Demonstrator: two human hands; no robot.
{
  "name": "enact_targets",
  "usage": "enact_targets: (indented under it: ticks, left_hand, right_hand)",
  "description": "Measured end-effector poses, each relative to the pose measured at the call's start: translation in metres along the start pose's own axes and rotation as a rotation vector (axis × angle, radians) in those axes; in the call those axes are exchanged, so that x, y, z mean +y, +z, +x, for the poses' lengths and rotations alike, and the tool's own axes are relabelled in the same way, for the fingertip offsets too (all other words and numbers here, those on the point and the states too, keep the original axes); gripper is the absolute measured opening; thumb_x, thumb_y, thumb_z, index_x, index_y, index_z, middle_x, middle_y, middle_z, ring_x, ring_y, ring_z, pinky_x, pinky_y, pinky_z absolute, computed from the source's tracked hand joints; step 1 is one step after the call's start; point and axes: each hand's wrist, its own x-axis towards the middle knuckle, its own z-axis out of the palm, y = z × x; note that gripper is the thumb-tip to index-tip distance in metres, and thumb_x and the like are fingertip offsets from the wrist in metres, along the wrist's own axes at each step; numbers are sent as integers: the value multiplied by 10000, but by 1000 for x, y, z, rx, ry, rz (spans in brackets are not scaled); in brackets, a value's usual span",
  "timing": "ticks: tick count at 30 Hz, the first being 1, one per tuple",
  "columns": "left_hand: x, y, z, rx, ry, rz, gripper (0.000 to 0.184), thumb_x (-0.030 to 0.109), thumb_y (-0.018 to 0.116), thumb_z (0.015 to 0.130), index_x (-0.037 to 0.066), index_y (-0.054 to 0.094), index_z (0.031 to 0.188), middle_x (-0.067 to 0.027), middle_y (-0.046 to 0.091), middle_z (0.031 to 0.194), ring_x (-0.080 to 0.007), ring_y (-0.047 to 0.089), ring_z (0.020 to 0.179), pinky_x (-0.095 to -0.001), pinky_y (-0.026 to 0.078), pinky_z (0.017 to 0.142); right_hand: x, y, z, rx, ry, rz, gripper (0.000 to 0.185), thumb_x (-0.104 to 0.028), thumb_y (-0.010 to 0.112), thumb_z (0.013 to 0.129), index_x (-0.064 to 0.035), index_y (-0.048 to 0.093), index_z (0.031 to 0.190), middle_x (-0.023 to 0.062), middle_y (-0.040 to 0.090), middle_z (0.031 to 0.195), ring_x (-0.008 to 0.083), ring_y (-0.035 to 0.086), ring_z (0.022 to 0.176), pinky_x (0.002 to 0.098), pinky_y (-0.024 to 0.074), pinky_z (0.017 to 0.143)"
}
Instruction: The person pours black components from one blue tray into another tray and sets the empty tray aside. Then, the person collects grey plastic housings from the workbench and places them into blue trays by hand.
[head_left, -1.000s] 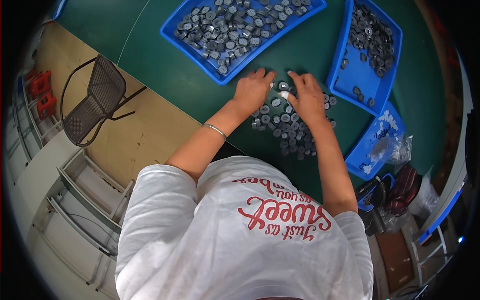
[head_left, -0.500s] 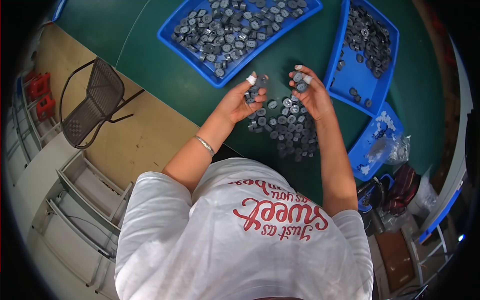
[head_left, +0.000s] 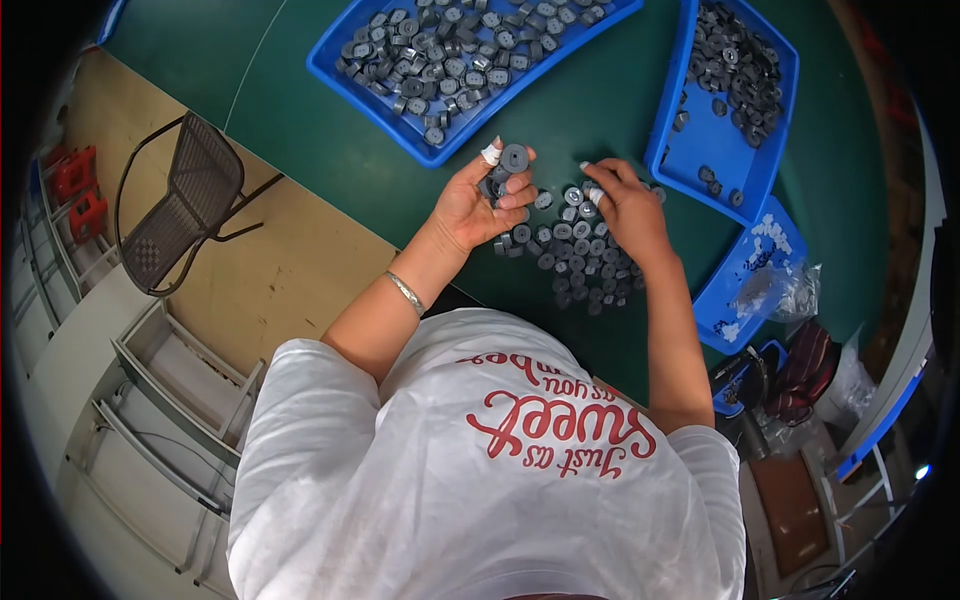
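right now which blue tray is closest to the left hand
The upper-left blue tray, with grey parts spread across it: its bottom corner lies beyond the left hand, while the other blue trays sit farther right.

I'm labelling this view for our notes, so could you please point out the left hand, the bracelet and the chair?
Left hand [head_left: 471,208], head view: middle of the palm.
Bracelet [head_left: 406,291], head view: middle of its band.
Chair [head_left: 197,183], head view: dark woven surface.

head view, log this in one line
left hand: holding grey parts | right hand: at loose pile, grip unclear | left blue tray: more parts
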Motion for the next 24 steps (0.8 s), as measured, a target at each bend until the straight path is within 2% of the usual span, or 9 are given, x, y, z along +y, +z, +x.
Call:
enact_targets:
  ticks: [2, 6, 11, 15, 17, 18, 20, 23, 24]
  left_hand:
    - [-3, 1, 0, 16, -13, -13, 405, 411, 475, 981, 38, 548, 1119, -58, 487, 747, -137, 423, 624, -225, 344, 463]
    - [-9, 7, 0, 26, -44, 6, 399, 430, 469, 979, 59, 550, 1104, -50, 474, 749, -128, 424, 626, -205, 365, 444]
    - [-12, 9, -1, 28, -31, 15, 380, 430, 463, 981, 79, 543, 1104, -49, 463, 754, -124, 433, 632, -190, 387, 433]
    - [-10, 12, -4, 30, -73, 12, 341, 441, 492, 966, 126, 546, 1083, -74, 512, 795, -167, 483, 696, -225, 399, 488]
    - [-8, 13, -5, 51, -73, 46, 320, 430, 503, 963, 135, 546, 1079, -82, 524, 807, -177, 498, 709, -229, 406, 493]
    - [-7, 12, -4, 21, -66, 70, 309, 400, 514, 959, 123, 549, 1093, -93, 542, 832, -183, 511, 721, -232, 414, 507]
    - [-6, 11, -4, -8, -58, 93, 300, 369, 525, 955, 111, 552, 1107, -104, 560, 856, -190, 524, 733, -235, 422, 522]
    - [-2, 11, -7, 52, 2, 178, 305, 311, 526, 946, 74, 558, 1135, -134, 596, 926, -202, 551, 763, -234, 432, 553]
    - [0, 10, -7, 68, 2, 178, 318, 301, 524, 945, 55, 557, 1143, -145, 606, 960, -216, 572, 797, -242, 455, 579]
  right_hand:
    - [-14, -4, 1, -277, -2, -379, 472, -24, 609, 777, -171, 599, 1225, 81, 549, 1200, 271, 649, 898, 400, 534, 752]
    - [-3, 13, 1, -242, -99, -430, 488, -22, 589, 770, -176, 580, 1233, 104, 527, 1213, 296, 650, 882, 428, 540, 756]
    - [-2, 23, 18, -211, 21, -297, 287, -37, 598, 793, -98, 605, 1074, 155, 556, 1090, 342, 647, 842, 461, 532, 737]
    - [23, 34, 28, 4, -8, -206, 222, -76, 637, 821, -91, 622, 1042, 102, 611, 997, 303, 651, 772, 407, 525, 658]
    - [32, 35, 31, -8, 226, 171, 198, -82, 604, 857, -81, 619, 1054, 131, 636, 956, 271, 656, 781, 381, 512, 625]
    - [30, 32, 33, -7, 225, 171, 198, -82, 604, 857, -81, 619, 1054, 131, 636, 956, 271, 656, 781, 381, 512, 625]
    - [28, 24, 37, -87, 525, 549, 192, -125, 595, 909, -56, 629, 1086, 82, 659, 950, 145, 639, 726, 267, 468, 576]
    - [22, 18, 37, -58, 645, 1033, 208, -162, 597, 933, -30, 641, 1087, 34, 652, 967, 67, 596, 688, 206, 436, 564]
    - [23, 19, 37, -58, 646, 1032, 208, -162, 597, 933, -30, 641, 1087, 34, 652, 967, 67, 596, 688, 206, 436, 564]
